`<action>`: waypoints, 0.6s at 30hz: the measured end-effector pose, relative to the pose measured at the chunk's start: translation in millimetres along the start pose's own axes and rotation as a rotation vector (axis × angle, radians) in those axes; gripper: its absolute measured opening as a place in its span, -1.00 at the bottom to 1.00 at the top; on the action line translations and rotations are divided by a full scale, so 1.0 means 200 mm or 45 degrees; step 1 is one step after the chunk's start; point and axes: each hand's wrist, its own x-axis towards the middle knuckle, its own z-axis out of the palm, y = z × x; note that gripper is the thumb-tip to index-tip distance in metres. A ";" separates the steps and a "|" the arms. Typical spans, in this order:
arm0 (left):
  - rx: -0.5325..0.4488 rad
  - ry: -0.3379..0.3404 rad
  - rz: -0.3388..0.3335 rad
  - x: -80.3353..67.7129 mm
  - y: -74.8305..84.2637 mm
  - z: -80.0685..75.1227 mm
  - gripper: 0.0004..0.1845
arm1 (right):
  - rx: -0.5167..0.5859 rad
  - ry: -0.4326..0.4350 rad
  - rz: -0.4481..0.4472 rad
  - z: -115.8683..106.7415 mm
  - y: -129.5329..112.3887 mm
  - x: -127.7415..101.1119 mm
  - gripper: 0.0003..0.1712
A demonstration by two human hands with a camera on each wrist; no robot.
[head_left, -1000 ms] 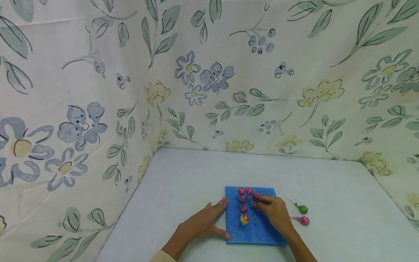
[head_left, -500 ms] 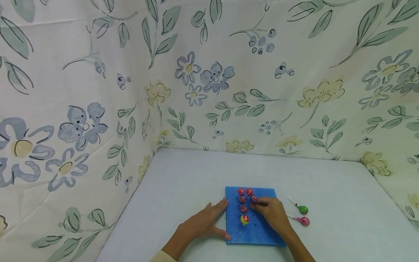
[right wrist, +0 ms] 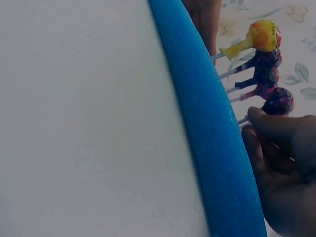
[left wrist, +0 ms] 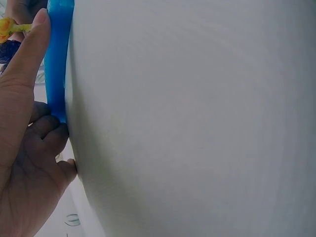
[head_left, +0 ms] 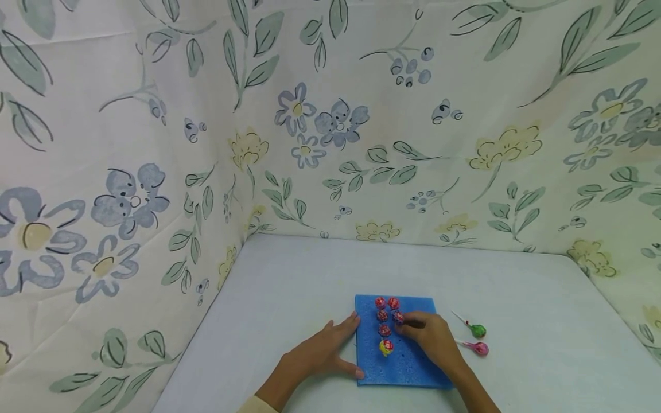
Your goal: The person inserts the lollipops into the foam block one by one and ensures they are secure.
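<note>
A blue foam board [head_left: 413, 367] lies on the white table with several wrapped lollipops standing in it by their sticks. My right hand [head_left: 427, 334] pinches the stick of a dark purple-red lollipop [head_left: 397, 317], just below its head. In the right wrist view, thumb and finger hold this lollipop [right wrist: 279, 101] close over the foam. To its left runs a column of lollipops, with a yellow one [head_left: 385, 346] nearest me; a red one [head_left: 393, 303] stands behind the held one. My left hand [head_left: 325, 347], fingers and thumb spread, rests against the board's left edge.
Right of the board, a green lollipop [head_left: 478, 330] and a pink lollipop [head_left: 481, 349] lie on the white table [head_left: 289, 287]. Floral cloth [head_left: 330, 115] hangs behind the table and along its sides.
The right hand has brought the dark lollipop slightly left and down, in front of the red one and beside the column. My left hand has stayed at the board's edge.
</note>
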 end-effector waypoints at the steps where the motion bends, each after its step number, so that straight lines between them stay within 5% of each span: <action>1: 0.005 -0.001 0.003 0.00 0.00 0.00 0.23 | 0.021 -0.006 0.011 -0.01 0.01 0.00 -0.76; 10: 0.004 -0.006 -0.005 0.00 0.01 0.01 0.25 | 0.336 -0.032 0.056 -0.09 0.06 -0.06 -0.64; 18: 0.003 0.005 0.003 0.00 0.00 0.01 0.24 | 0.347 0.034 0.003 -0.20 0.08 -0.12 -0.61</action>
